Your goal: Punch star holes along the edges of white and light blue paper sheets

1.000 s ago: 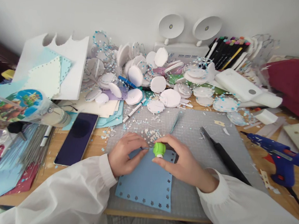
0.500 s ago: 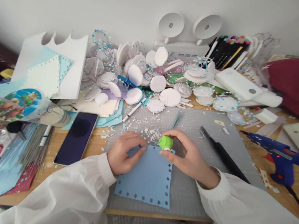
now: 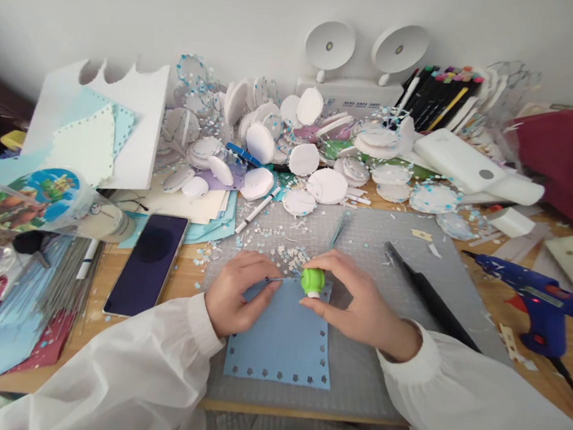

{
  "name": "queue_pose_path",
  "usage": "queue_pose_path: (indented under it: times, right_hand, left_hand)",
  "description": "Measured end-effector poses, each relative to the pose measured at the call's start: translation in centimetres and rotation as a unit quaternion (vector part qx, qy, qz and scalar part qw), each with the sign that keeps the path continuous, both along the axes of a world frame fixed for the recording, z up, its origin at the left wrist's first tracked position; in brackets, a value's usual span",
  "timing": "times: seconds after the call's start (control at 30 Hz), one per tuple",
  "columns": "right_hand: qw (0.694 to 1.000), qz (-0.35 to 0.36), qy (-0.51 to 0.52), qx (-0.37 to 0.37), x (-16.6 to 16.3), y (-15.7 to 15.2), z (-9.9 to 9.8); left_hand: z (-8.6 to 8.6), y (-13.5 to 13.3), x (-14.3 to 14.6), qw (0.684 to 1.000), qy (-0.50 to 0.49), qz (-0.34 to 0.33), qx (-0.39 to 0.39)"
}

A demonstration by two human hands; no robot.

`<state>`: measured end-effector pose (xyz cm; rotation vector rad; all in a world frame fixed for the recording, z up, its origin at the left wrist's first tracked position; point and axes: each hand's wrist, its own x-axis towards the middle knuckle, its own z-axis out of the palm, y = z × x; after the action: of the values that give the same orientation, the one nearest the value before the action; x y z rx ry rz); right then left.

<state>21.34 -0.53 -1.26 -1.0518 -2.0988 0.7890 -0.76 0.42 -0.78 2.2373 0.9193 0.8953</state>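
Observation:
Near the middle of the mat, my left hand [image 3: 244, 290] is closed, thumb and forefinger pinched at the top left edge of a light blue sheet of paper [image 3: 280, 341]. A thin dark line shows at its fingertips; I cannot make out what it is. Small flower-shaped holes run along the sheet's bottom and right edges. My right hand [image 3: 359, 302] grips a small green and white craft punch [image 3: 313, 281] between thumb and fingers, at the sheet's top edge. Where the paper sits in the punch is hidden.
Tiny punched bits [image 3: 288, 252] lie scattered behind the hands on the grey cutting mat [image 3: 362, 382]. A black pen-like tool [image 3: 434, 301] and a blue glue gun [image 3: 535, 290] lie at right. A phone [image 3: 146, 263] is at left. White discs [image 3: 304, 160] are heaped at the back.
The blue sheet has turned slightly, its bottom edge shifting right and up. The punch has moved a little left along the top edge and tilted more upright. My left hand stays put.

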Motion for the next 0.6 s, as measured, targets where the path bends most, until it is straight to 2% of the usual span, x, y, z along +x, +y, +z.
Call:
queue_pose_path:
  times: [0.2,0.6]
  right_hand:
    - [0.998,0.007,0.012,-0.057,-0.03,-0.02,0.22]
    - [0.996,0.006,0.02,-0.088,0.01,-0.07,0.15]
  left_hand:
    - [0.04,-0.09,0.05,1.0,-0.012,0.008,0.006]
    - [-0.08,-0.08,-0.06,1.0,-0.015,0.009,0.007]
